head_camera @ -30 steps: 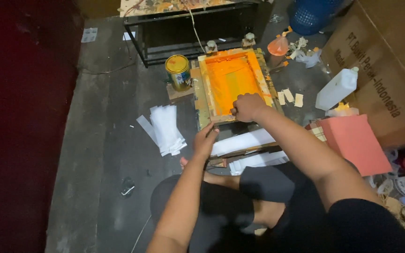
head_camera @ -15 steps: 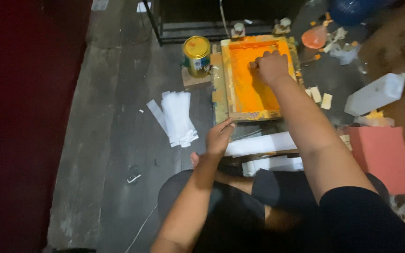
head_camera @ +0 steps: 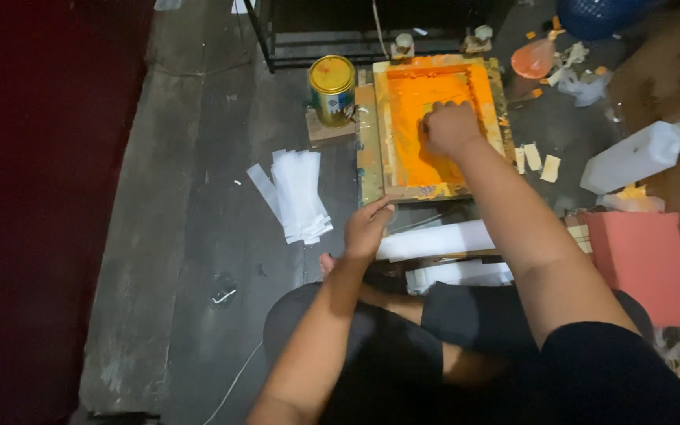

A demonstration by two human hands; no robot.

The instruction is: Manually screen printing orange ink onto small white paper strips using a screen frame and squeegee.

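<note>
My right hand point(head_camera: 450, 127) has travelled from the near rail of the screen frame point(head_camera: 371, 149) up across the orange mesh point(head_camera: 423, 118), and now it is drawing back from the far end toward the middle. My left hand point(head_camera: 367, 228) has closed in, fingers now touching the frame's near left corner. My view has tipped forward, the paint can point(head_camera: 331, 88) sliding lower.

One wooden printing frame point(head_camera: 437, 126), one yellow tin point(head_camera: 332, 89), one white jug point(head_camera: 635, 156). Two hands work here. One red board point(head_camera: 644, 264).
</note>
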